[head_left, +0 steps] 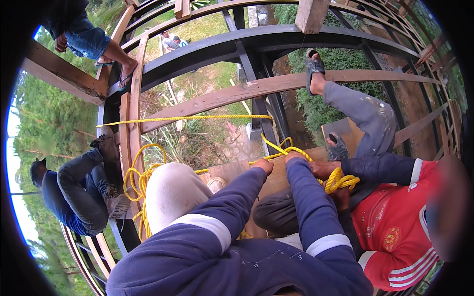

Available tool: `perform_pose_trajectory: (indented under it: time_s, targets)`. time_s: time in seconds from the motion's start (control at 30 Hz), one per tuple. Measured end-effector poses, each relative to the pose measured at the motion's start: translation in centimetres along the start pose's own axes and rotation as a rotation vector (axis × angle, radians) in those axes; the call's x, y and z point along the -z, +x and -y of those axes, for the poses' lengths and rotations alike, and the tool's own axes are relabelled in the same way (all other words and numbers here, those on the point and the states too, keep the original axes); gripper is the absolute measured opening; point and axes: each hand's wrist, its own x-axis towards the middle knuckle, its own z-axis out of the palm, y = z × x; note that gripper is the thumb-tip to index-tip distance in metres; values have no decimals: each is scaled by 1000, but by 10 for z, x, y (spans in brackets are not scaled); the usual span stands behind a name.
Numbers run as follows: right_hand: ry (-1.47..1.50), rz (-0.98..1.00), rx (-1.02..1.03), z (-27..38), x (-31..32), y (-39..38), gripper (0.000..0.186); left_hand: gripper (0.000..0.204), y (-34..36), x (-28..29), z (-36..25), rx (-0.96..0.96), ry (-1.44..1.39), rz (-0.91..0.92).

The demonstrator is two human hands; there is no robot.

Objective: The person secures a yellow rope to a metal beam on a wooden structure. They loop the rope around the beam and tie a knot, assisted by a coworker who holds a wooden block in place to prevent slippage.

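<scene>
My left hand [263, 166] is closed round a yellow rope [277, 154] that comes in from the left past my knee. Just to its right, my right hand [296, 157] is closed on the same rope, close to where it loops by a dark steel beam [256, 111]. Beside my right hand, a co-worker's hand [323, 169] grips a thick yellow rope bundle [341, 181]. Loose rope coils [143, 182] hang by my left knee. A straight stretch of rope [197, 118] runs across to the steel beam.
A co-worker in a red shirt [390, 222] sits close on my right. Another person [79, 192] perches at the left; a third stands upper left. Wooden planks [232, 98] and a curved black beam [197, 47] cross over open gaps, with ground [207, 138] far below.
</scene>
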Motion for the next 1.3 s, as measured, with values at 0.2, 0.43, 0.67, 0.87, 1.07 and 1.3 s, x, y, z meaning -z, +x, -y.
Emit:
perform_pose_trajectory:
  time_s: [0.2,0.43,0.67,0.87,1.07,1.3]
  targets:
    - [24,-22,14,5,1,-3,37,42,9,-5,12,-36,73,15]
    - [29,-34,18,0,-7,7,36,42,-2,-5,1,51,-36,37]
    - [3,-58,62,-1,-7,5,36,43,-18,5,-7,90,-76,82]
    - [-20,-60,69,1,-4,1,36,44,-19,4,-9,60,-74,94]
    - [-12,-44,59,0,-3,4,37,45,-17,6,-7,54,-57,74]
    - [22,-38,43,6,3,-12,37,44,-7,-5,5,69,-37,43]
